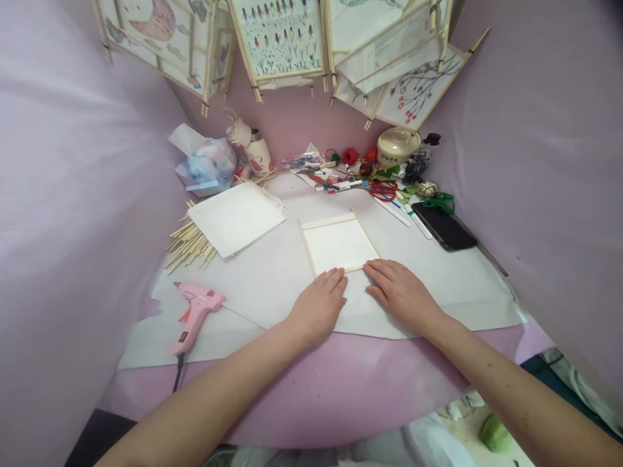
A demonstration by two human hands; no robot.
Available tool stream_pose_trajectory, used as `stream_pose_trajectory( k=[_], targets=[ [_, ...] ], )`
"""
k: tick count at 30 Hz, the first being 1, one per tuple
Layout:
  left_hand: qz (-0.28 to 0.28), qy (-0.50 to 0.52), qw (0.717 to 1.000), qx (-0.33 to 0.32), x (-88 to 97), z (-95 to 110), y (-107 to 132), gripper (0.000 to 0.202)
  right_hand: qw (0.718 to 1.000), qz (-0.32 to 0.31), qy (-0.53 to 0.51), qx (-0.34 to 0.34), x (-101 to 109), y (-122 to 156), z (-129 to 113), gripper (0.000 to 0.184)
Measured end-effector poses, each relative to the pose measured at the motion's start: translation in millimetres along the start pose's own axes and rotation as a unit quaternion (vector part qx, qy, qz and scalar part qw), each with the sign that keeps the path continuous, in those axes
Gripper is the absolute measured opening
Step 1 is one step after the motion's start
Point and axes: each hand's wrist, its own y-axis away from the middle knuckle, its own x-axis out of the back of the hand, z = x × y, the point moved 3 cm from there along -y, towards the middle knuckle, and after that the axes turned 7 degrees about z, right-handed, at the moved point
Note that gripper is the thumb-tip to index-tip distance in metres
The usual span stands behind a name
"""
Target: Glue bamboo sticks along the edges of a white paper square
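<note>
A white paper sheet (337, 245) lies on the table, framed by thin wooden sticks along its sides. My left hand (318, 301) rests at the frame's near left corner, fingers stretched out on the near stick (354, 268). At the near right corner lies my right hand (399, 288), its fingers extended flat and the thumb apart. Neither hand is wrapped around anything. Left of my hands is a pink hot glue gun (197, 314) on its side, with a black cord. A larger stack of white paper (237, 218) partly covers a bundle of wooden sticks (192, 243).
A phone (445, 227) lies at the right, near green cord (439, 203). Red-handled scissors (383, 190), pens and thread are spread along the back beside a lidded bowl (398, 148). A bottle (259, 154) stands back left. Stick-framed drawings (277, 39) hang above.
</note>
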Motion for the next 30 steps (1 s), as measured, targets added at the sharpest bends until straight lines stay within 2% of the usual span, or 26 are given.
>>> stream_pose_trajectory(
  k=[4, 8, 11, 14, 17, 23, 30],
  targets=[
    [-0.015, 0.028, 0.999, 0.009, 8.4, -1.2, -0.2, 0.045, 1.0, -0.023, -0.014, -0.008, 7.5, -8.3, 0.2, 0.029],
    [0.016, 0.063, 0.998, 0.025, 19.7, -2.9, -6.4, 0.043, 1.0, -0.011, -0.028, 0.001, 11.6, -22.7, -5.8, 0.032],
    [0.039, 0.051, 0.998, 0.025, 19.0, -3.1, -9.2, 0.037, 0.998, -0.018, -0.052, 0.028, 4.5, -28.7, -16.6, 0.036],
    [0.026, 0.043, 0.998, 0.026, 13.7, -4.3, -9.1, 0.036, 0.997, -0.021, -0.074, 0.025, -2.4, -29.8, -22.1, 0.033],
    [0.031, 0.035, 0.999, 0.017, 13.7, -6.6, -6.5, 0.034, 0.997, -0.022, -0.078, 0.015, -3.9, -29.8, -18.9, 0.03],
    [0.081, -0.007, 0.996, 0.028, 22.9, -11.9, 4.2, 0.025, 1.0, -0.003, -0.028, -0.014, -1.8, -28.5, -0.2, 0.027],
    [0.056, -0.003, 0.998, 0.034, 23.8, -11.1, 2.6, 0.031, 0.999, -0.01, -0.021, -0.036, -2.0, -29.1, 1.5, 0.03]
  ],
)
